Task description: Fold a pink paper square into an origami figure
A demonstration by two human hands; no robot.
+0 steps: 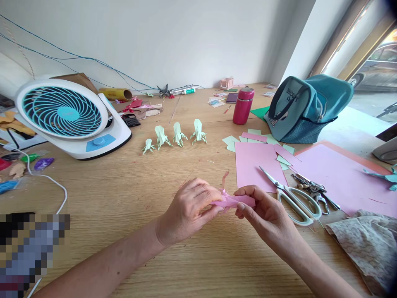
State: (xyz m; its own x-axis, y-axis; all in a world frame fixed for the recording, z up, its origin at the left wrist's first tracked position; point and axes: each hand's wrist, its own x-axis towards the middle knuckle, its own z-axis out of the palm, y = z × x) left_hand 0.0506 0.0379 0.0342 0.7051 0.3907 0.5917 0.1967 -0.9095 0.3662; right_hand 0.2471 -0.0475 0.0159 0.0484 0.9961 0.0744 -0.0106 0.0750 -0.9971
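Note:
Between my two hands, just above the wooden table, is a folded pink paper piece (pixel 231 201) with several small points sticking up at its far side. My left hand (pixel 197 203) pinches its left end between thumb and fingers. On the other end, my right hand (pixel 260 211) grips the paper with thumb and fingertips. Part of the fold is hidden behind the fingers. Beyond my hands stand several pale green origami figures (pixel 178 134) with splayed legs, lined up in a row. Right of my right hand lie white-handled scissors (pixel 297 198), partly over a pink paper sheet (pixel 257 165).
A white fan (pixel 89 140) stands at the left. Behind the paper scraps (pixel 231 141) are a magenta flask (pixel 243 106) and a blue backpack (pixel 297 111). Keys (pixel 314 190) lie beside the scissors, and a patterned cloth (pixel 369 244) is at the right edge.

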